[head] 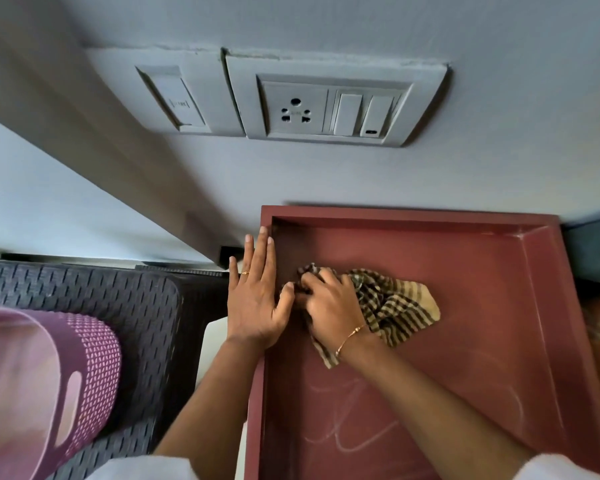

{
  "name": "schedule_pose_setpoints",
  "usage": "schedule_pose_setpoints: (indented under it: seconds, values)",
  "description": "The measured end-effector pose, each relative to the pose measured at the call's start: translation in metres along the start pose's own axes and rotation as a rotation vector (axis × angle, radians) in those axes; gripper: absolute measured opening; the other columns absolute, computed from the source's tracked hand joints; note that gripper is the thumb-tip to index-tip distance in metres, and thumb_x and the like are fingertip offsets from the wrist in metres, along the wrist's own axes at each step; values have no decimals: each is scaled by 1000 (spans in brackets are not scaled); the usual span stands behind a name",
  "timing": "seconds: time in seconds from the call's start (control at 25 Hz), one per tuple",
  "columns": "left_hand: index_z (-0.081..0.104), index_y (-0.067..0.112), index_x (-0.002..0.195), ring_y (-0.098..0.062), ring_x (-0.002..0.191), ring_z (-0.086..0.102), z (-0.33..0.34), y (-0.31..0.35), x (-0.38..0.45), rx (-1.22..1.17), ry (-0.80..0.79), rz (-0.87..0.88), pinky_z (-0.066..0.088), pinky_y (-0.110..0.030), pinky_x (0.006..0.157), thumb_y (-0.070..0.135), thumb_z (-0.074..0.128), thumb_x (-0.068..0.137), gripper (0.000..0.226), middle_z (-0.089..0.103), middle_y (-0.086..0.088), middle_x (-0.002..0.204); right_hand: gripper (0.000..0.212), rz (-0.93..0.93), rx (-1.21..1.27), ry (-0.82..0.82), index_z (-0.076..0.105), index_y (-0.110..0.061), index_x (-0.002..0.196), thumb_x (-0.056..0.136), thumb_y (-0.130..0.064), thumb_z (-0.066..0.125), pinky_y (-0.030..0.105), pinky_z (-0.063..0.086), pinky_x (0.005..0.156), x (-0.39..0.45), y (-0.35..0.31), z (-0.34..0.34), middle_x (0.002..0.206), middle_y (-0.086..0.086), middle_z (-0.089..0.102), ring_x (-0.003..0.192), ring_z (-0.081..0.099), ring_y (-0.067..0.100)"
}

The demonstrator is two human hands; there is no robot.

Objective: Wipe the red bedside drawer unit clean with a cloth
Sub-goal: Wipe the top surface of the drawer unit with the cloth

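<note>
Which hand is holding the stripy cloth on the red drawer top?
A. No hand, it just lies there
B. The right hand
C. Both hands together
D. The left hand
B. The right hand has its fingers curled into the checked cloth on the red drawer unit, while the left hand lies flat with straight fingers on the unit's left rim.

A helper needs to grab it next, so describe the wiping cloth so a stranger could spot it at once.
Start at the red drawer unit below the wall's switch panel; its top is a shallow recessed tray. Near the tray's left side, the right hand grips a crumpled cloth. It is the only fabric there, checked in dark brown and tan, while the left hand lies flat on the rim.
</note>
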State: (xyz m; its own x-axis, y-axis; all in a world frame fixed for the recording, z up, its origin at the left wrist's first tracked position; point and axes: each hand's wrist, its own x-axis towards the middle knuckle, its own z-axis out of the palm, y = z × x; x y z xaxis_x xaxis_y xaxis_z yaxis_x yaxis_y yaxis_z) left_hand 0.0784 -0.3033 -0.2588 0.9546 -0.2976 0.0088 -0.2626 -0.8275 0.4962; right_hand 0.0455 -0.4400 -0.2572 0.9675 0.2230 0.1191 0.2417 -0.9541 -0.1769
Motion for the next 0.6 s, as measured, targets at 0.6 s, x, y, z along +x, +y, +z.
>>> schedule_pose_setpoints:
  seconds: [0.6]
  values:
    - [26,0,144,-27,141,9,-4,4,3,75,-38,-8,16,-56,110,38,32,82,73,13,-6,154,18,447,69,37,69,-21,60,51,-10,81,36,44,55,31,44,-6,76,2,66,69,58,33]
